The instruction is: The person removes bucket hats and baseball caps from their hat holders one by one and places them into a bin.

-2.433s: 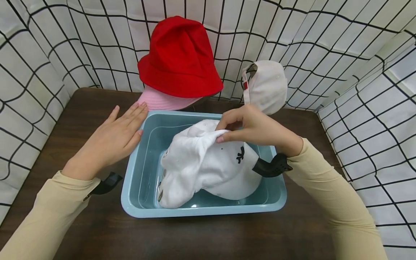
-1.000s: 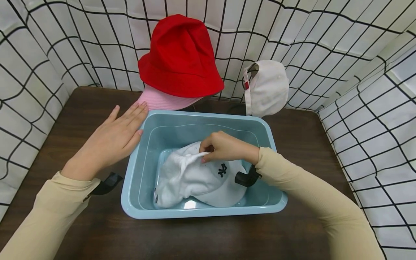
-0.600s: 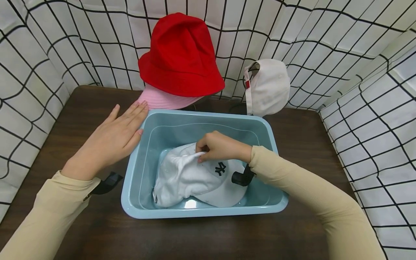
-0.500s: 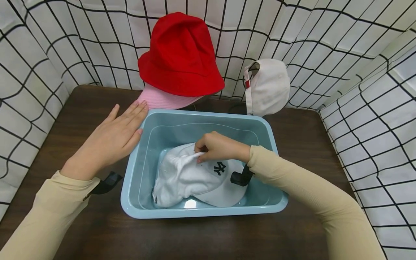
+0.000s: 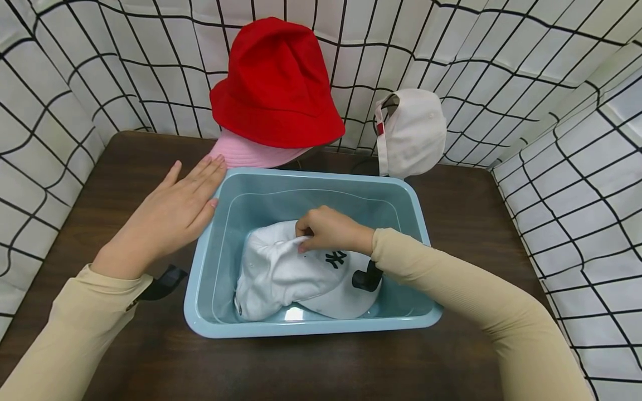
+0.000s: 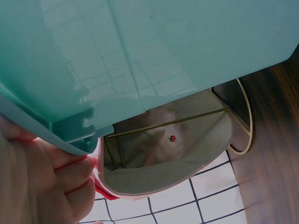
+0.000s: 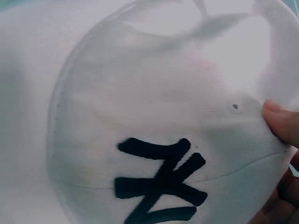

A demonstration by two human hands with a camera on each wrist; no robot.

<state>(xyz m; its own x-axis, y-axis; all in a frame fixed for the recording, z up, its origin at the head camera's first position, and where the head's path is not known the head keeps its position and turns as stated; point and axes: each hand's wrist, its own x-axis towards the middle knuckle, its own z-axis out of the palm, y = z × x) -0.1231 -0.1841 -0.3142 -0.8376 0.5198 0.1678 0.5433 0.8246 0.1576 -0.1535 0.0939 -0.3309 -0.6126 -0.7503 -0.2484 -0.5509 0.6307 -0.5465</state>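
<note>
A white baseball cap point(image 5: 286, 273) with a black letter emblem lies in the light blue tub point(image 5: 313, 329), its brim toward the tub's right. My right hand point(image 5: 333, 229) pinches the crown between thumb and fingers; the right wrist view shows the thumb point(image 7: 282, 122) on the cloth beside the emblem. Straight-fingered, my left hand point(image 5: 168, 214) rests against the tub's left rim, its fingertips close to the pink hat point(image 5: 253, 150). In the left wrist view the fingers point(image 6: 70, 177) touch the rim from outside.
A red bucket hat point(image 5: 281, 89) sits over the pink one behind the tub. Farther right is an off-white cap point(image 5: 413, 133). The left wrist view shows a gold wire stand point(image 6: 250, 112) beneath a hat. Black wire grid point(image 5: 567, 184) with white backing surrounds the dark wooden table point(image 5: 281, 367).
My right hand has lowered the white cap into the tub and shifted slightly left, still pinching the crown. My left hand stays at the rim.
</note>
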